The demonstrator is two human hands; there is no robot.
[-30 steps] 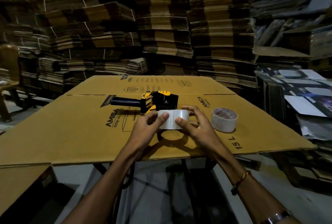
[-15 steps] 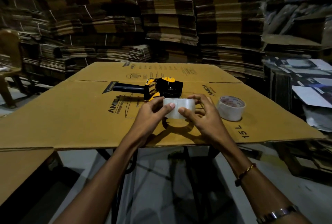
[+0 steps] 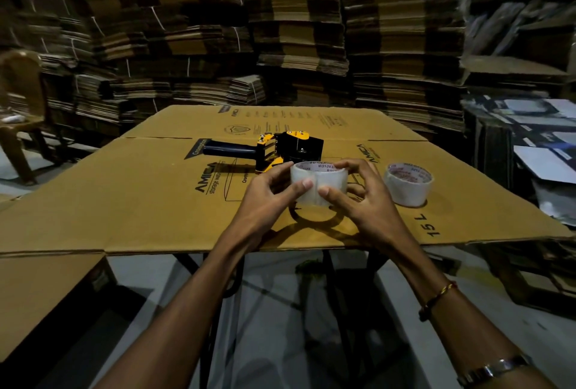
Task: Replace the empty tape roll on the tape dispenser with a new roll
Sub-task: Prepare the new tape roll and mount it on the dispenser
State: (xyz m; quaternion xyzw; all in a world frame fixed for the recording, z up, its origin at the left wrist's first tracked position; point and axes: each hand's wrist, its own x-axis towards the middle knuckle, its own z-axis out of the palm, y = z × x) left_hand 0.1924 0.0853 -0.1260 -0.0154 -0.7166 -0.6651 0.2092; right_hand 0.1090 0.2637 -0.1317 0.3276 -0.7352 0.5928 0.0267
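A roll of clear tape [image 3: 318, 181] is held just above the flattened cardboard sheet [image 3: 131, 201], between both my hands. My left hand [image 3: 268, 198] grips its left side, thumb on the front face. My right hand [image 3: 364, 198] grips its right side, thumb also on the front. The roll now tilts so its printed inner core shows from above. Behind it lies the yellow and black tape dispenser [image 3: 280, 150] on its side, dark handle pointing left. A second tape roll [image 3: 408, 184] stands on the sheet to the right, apart from my hands.
The cardboard sheet rests on a dark metal frame [image 3: 330, 270] and overhangs it toward me. Tall stacks of flattened cartons [image 3: 299, 30] wall the back. A brown chair [image 3: 18, 101] stands at far left; printed sheets [image 3: 536, 145] pile up on the right.
The roll has tipped toward me, exposing its inner core, and both thumbs have shifted on its front face. The camera has moved closer and lower.
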